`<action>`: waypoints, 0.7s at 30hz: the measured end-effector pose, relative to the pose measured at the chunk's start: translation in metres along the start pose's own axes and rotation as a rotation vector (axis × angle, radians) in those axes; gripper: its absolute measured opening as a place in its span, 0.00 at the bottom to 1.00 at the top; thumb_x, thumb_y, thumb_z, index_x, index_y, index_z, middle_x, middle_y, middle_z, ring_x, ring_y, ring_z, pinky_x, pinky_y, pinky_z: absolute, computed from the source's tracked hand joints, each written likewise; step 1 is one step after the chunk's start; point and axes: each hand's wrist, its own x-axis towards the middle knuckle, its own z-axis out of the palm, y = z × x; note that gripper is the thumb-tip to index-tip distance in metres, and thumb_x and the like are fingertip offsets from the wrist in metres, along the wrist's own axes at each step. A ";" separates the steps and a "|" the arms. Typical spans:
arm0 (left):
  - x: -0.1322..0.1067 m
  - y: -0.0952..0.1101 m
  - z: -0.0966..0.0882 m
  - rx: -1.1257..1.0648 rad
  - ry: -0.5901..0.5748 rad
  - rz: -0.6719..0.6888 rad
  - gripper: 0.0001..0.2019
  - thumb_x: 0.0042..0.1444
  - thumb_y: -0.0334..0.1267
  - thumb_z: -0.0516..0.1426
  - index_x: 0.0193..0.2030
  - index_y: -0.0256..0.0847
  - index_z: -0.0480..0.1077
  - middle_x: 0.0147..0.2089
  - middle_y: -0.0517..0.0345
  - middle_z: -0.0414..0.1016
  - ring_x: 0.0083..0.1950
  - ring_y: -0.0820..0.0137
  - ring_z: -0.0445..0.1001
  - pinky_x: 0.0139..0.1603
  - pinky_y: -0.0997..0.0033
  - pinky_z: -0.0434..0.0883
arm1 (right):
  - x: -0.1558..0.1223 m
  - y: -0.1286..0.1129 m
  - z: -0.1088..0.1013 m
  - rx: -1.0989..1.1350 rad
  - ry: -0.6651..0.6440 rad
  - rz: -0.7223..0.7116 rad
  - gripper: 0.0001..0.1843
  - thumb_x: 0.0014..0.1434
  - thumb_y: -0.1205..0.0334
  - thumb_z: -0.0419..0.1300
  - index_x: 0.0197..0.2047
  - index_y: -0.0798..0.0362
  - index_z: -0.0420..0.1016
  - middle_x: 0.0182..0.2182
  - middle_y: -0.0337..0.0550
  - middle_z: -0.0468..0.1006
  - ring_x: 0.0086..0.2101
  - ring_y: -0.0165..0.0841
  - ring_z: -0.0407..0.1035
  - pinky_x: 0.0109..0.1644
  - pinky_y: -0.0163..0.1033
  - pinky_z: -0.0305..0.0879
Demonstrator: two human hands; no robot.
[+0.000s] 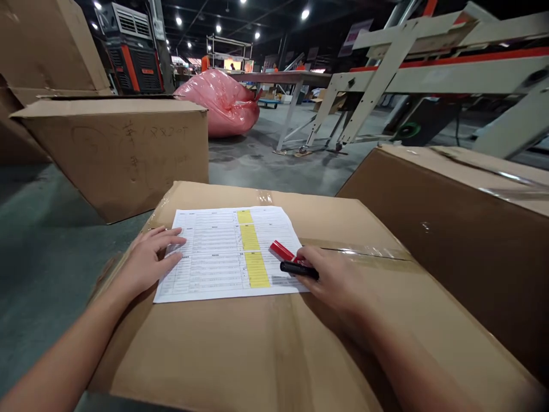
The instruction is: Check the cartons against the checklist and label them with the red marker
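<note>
A printed sheet (pixel 223 254) with yellow highlighted cells lies on top of a taped cardboard box (pixel 266 349) right in front of me. My left hand (pixel 148 263) rests flat on the sheet's left edge, fingers stretched out. My right hand (pixel 338 277) lies on the sheet's right edge, fingers closed round two markers: a red one (pixel 281 250) and a black one (pixel 298 269), both pointing left over the paper.
A second cardboard box (pixel 454 229) stands close on the right, and another (pixel 124 149) on the left beyond a strip of grey floor. Further back are a pink plastic sack (pixel 221 103), a metal table (pixel 291 77) and a white conveyor frame (pixel 429 63).
</note>
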 end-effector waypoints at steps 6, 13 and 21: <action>0.001 -0.001 0.000 0.003 0.003 0.016 0.20 0.47 0.52 0.60 0.44 0.47 0.80 0.62 0.53 0.73 0.69 0.51 0.60 0.69 0.42 0.53 | -0.001 -0.001 -0.001 0.015 -0.005 -0.006 0.05 0.56 0.65 0.58 0.39 0.50 0.69 0.37 0.40 0.77 0.33 0.34 0.70 0.30 0.34 0.52; 0.001 -0.001 -0.002 -0.024 0.007 0.073 0.16 0.48 0.52 0.60 0.40 0.48 0.82 0.60 0.49 0.75 0.64 0.48 0.65 0.65 0.40 0.61 | -0.001 -0.003 -0.002 -0.012 0.034 -0.016 0.05 0.55 0.65 0.59 0.38 0.50 0.69 0.35 0.39 0.77 0.32 0.34 0.70 0.29 0.34 0.52; -0.001 0.002 -0.002 -0.009 0.015 0.109 0.13 0.51 0.54 0.60 0.32 0.52 0.82 0.52 0.52 0.76 0.57 0.51 0.71 0.55 0.50 0.73 | -0.003 -0.002 0.001 -0.036 0.150 -0.091 0.07 0.56 0.64 0.57 0.39 0.50 0.71 0.38 0.41 0.78 0.32 0.34 0.71 0.30 0.35 0.56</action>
